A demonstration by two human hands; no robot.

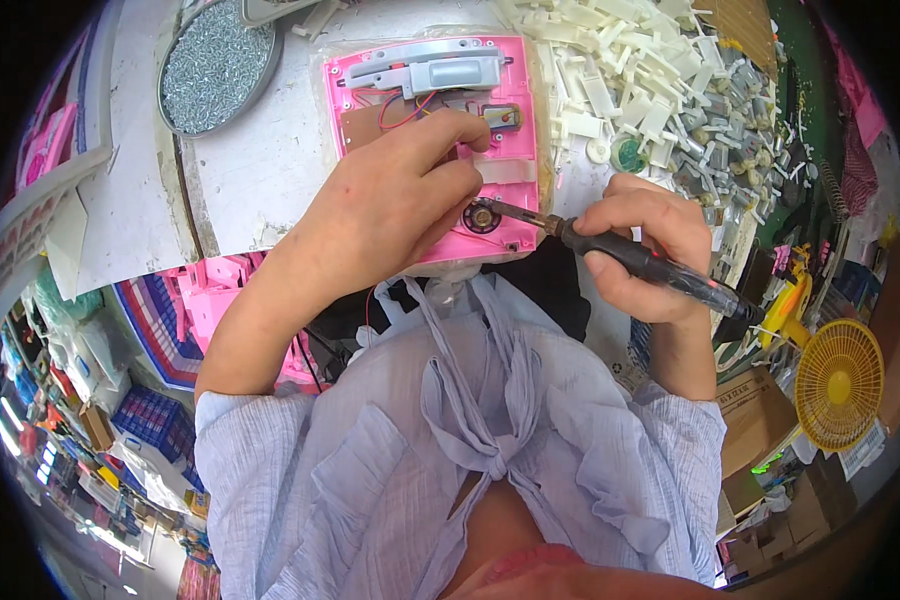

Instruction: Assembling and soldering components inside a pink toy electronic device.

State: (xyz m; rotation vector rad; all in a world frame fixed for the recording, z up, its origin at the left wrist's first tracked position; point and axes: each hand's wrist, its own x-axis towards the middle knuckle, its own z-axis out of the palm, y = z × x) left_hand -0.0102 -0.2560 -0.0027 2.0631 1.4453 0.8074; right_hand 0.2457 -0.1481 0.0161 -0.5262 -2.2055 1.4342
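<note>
Right grip point(653, 238) clasps soldering iron point(670, 272) at speaker point(481, 217); left grip point(402, 192), contents cannot be determined. Open pink housing point(448, 246), near edge of desk point(245, 185): parts point(455, 72) seated, soldering judged underway, closing outstanding.

Bright pink and black against white, cream and grey.
The casing point(523, 145) is vivid pink, with a pale grey compartment point(455, 72), a brown board point(362, 126), red and blue wires point(410, 110) and a black round part point(481, 216); the soldering iron point(645, 260) has a black handle with a small red patch. The worktop point(255, 195) is off-white, the screws point(215, 70) silvery, the plastic pieces point(598, 95) cream, others beside them point(735, 125) grey. The blouse point(300, 480) is plain pale blue, the fan point(838, 387) yellow, the bag point(155, 328) banded blue, red and white, the carton point(755, 412) brown.
</note>
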